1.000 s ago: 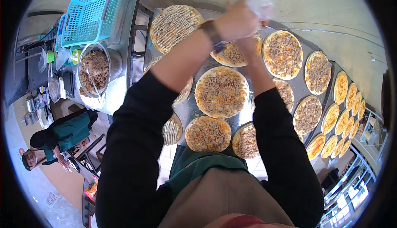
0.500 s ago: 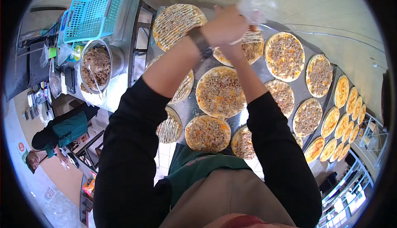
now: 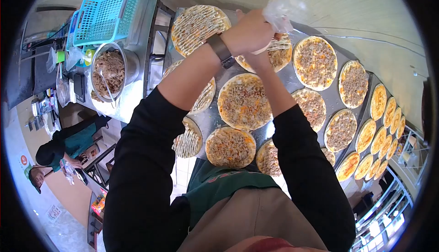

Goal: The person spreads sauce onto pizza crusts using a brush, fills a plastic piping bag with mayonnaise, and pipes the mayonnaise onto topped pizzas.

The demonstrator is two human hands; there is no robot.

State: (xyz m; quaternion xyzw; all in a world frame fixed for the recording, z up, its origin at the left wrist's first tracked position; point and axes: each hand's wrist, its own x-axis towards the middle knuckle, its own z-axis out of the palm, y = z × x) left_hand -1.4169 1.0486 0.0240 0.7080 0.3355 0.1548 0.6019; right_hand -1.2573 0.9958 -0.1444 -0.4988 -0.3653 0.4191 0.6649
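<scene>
My left hand (image 3: 251, 31), with a dark watch at its wrist, is closed round a clear plastic bag (image 3: 284, 14) whose loose end sticks out to the right. My right hand (image 3: 259, 60) is just below and partly behind it, its fingers hidden. Both are over a round topped base (image 3: 280, 56) with white stripes on its right part. To the left, another base (image 3: 199, 28) is covered in white stripes. Below the hands lies a base (image 3: 244, 102) with crumbled brown and orange topping and no stripes.
More topped bases (image 3: 314, 63) spread over the metal table (image 3: 219, 75), with plainer ones (image 3: 366, 135) farther right. At left stand a metal pot (image 3: 131, 65) of brown crumbled filling and a turquoise basket (image 3: 103, 16). A person (image 3: 73, 144) in green and black is at far left.
Both hands have shifted slightly left and down from a second ago, the bag moving with them. White stripes now show on the base beneath them. The other person's hands have moved a little.
</scene>
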